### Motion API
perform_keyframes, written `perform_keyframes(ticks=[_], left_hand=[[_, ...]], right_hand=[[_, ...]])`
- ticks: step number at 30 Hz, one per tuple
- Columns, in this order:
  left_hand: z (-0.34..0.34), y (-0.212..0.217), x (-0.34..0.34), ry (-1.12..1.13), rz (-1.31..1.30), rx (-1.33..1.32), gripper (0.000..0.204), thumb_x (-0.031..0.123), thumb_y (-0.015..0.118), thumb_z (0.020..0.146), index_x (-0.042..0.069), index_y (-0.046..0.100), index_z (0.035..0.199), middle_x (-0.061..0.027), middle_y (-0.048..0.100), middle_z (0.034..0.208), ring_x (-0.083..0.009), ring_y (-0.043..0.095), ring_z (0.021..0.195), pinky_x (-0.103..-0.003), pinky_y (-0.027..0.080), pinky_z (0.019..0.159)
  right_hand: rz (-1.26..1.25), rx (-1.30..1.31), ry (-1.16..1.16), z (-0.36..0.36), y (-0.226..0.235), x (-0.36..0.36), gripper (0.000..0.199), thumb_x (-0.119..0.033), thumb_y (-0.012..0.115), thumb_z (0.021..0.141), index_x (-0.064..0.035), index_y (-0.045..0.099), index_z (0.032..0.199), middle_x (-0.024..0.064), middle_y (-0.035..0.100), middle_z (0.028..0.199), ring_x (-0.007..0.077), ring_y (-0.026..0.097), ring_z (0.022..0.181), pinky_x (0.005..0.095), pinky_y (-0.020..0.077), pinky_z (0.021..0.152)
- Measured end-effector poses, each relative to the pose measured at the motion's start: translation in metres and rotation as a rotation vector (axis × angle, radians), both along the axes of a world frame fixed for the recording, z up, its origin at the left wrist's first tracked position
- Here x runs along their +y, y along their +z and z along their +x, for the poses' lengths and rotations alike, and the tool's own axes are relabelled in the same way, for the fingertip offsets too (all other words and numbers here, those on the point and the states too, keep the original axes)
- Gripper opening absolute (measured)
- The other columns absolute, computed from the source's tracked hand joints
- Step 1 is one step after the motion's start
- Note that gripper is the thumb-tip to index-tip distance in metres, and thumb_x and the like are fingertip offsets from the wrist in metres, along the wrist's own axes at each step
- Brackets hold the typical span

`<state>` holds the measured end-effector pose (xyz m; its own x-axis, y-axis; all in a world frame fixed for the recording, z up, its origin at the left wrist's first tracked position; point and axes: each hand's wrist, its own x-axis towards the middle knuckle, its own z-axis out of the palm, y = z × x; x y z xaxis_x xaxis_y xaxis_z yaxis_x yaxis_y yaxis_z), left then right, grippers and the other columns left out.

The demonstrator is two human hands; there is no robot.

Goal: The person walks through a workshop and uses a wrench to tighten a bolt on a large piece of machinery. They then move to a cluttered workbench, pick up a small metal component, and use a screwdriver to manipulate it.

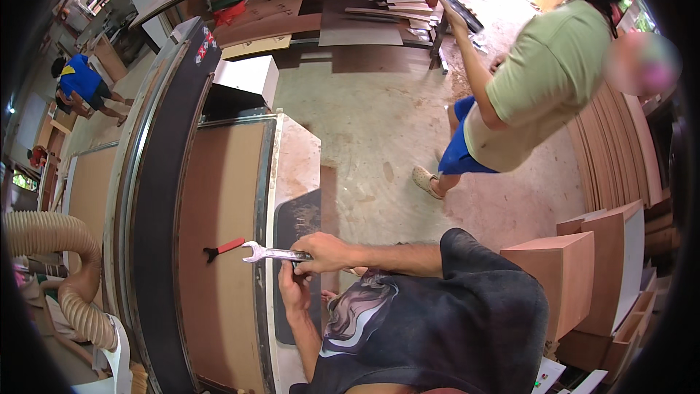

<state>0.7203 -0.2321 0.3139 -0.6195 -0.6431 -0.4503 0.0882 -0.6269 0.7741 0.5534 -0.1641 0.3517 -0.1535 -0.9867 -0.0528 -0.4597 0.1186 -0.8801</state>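
Observation:
My right hand (324, 252) is closed around the handle of an open-ended wrench (275, 253), a shiny metal tool whose jaw points left. Just below it, my left hand (294, 290) has its fingers bent up against the wrench's handle end. Something small and dark shows at those fingertips, too small to name. Beyond the wrench's jaw, a tool with a red handle and a black forked end (224, 249) lies on the brown panel (222, 314) of a framed bench. Both hands are over the bench's near edge.
A long black beam (157, 175) runs along the bench, with a ribbed hose (69, 241) at left. A person in a pale green shirt (547, 66) stands at right holding a dark handheld device (461, 13). Wooden boxes (550, 273) are at lower right. Another person (84, 80) bends far left.

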Motion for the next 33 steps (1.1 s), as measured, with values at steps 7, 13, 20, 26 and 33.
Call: perform_keyframes(ticks=[7,13,20,26,33], left_hand=[[-0.008,-0.010,0.005,0.146,-0.003,0.128,0.032,0.035,0.042,0.109,0.010,0.060,0.107,0.0043,0.059,0.076,-0.0028,0.050,0.054,-0.018,0.036,0.044],[-0.015,-0.014,0.009,0.190,0.054,0.156,0.027,0.033,0.042,0.108,0.012,0.059,0.105,0.0053,0.057,0.077,-0.0013,0.046,0.053,-0.017,0.035,0.043],[-0.023,-0.009,0.009,0.232,0.012,0.132,0.032,0.040,0.042,0.108,0.013,0.060,0.106,0.0070,0.060,0.081,-0.0012,0.050,0.056,-0.017,0.035,0.044],[-0.034,0.030,0.003,0.256,-0.009,0.356,0.052,0.054,0.039,0.105,0.012,0.054,0.131,-0.0036,0.061,0.120,-0.0144,0.062,0.107,-0.031,0.052,0.086],[-0.040,0.043,-0.023,0.364,0.118,0.627,0.073,0.055,0.027,0.106,-0.004,0.039,0.147,-0.0239,0.050,0.145,-0.0348,0.046,0.139,-0.046,0.038,0.116]], right_hand=[[-0.240,-0.034,-0.070,0.007,0.002,0.000,0.037,-0.029,0.078,0.079,-0.0033,0.072,0.105,0.0104,0.067,0.109,0.0310,0.068,0.094,0.0407,0.0536,0.079],[-0.268,0.025,0.026,-0.003,0.003,-0.004,0.033,-0.026,0.076,0.079,-0.0015,0.071,0.101,0.0103,0.066,0.108,0.0324,0.068,0.091,0.0420,0.0538,0.078],[-0.224,0.064,0.034,-0.005,0.015,-0.003,0.034,-0.028,0.076,0.079,-0.0005,0.070,0.099,0.0099,0.066,0.107,0.0322,0.067,0.090,0.0422,0.0540,0.076],[-0.350,-0.060,-0.118,-0.002,0.034,-0.018,0.038,-0.031,0.078,0.081,-0.0013,0.072,0.102,0.0114,0.068,0.108,0.0311,0.068,0.093,0.0405,0.0548,0.078],[-0.395,0.068,-0.068,0.021,0.031,-0.052,0.037,-0.029,0.075,0.084,-0.0009,0.071,0.107,0.0179,0.070,0.102,0.0357,0.070,0.092,0.0431,0.0555,0.079]])
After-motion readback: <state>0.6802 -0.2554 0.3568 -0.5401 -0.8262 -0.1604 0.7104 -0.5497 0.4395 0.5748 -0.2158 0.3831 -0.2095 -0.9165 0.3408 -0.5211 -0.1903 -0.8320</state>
